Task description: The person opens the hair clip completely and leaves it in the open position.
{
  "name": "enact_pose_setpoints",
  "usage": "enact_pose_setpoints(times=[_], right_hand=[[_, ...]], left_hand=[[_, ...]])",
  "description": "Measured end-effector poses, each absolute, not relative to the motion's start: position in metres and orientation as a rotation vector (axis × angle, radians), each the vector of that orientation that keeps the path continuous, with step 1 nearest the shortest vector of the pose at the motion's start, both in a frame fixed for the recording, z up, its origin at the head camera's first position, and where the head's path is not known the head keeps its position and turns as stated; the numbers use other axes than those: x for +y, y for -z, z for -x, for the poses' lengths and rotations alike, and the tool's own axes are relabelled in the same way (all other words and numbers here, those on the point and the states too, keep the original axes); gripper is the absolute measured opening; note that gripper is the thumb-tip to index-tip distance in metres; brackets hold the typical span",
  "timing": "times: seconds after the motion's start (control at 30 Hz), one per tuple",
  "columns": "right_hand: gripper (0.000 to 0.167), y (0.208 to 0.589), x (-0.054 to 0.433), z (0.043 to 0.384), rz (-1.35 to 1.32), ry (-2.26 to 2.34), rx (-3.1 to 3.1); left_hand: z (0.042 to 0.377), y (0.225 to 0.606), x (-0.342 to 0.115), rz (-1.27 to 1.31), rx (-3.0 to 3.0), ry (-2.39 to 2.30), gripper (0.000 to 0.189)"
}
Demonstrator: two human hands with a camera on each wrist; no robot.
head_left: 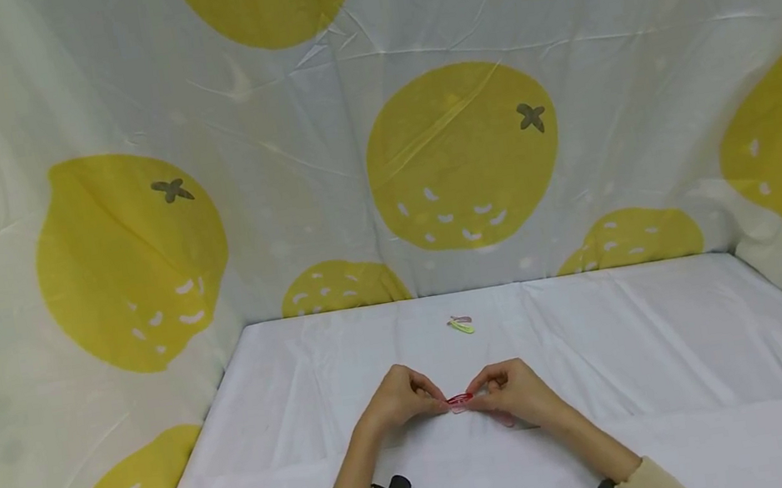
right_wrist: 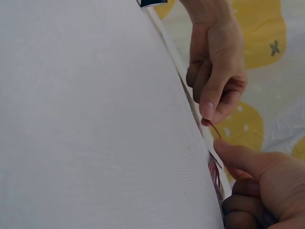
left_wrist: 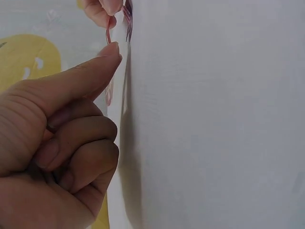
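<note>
A red snap hair clip is stretched between my two hands, above the white table. My left hand pinches one end with thumb and forefinger, the other fingers curled in. At the opposite end my right hand pinches it the same way. From the right wrist, the clip appears as a thin red curve between the fingertips. Pinkish clips lie on the table near my right hand, partly hidden by it. Whether the red clip is snapped or bent back cannot be made out.
Farther back on the table lie a yellow-green hair clip and a pink one, close together. A white cloth covers the table. Behind and at the sides hangs a curtain printed with yellow lemons.
</note>
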State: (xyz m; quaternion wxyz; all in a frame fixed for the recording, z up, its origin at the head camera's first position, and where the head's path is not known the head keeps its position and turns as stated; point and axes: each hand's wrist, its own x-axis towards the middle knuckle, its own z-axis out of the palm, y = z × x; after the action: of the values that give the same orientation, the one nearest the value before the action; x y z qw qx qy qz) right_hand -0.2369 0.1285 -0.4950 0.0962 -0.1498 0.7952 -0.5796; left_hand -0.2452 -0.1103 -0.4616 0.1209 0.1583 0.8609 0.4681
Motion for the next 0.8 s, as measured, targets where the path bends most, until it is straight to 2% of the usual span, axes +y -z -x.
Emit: enact_pose_setpoints(times=[0.4, 0.8], right_hand=[[0.019, 0.4979, 0.1311, 0.2368, 0.464, 1.812, 2.300], [0.016, 0.4969, 0.1293, 0.2386, 0.407, 1.862, 2.399]], left_hand=[[0.2442, 0.4617, -0.1090, -0.286, 2.416, -1.536, 0.012], [0.2493, 0.4620, -0.1024, -0.281, 2.425, -1.693, 0.015]])
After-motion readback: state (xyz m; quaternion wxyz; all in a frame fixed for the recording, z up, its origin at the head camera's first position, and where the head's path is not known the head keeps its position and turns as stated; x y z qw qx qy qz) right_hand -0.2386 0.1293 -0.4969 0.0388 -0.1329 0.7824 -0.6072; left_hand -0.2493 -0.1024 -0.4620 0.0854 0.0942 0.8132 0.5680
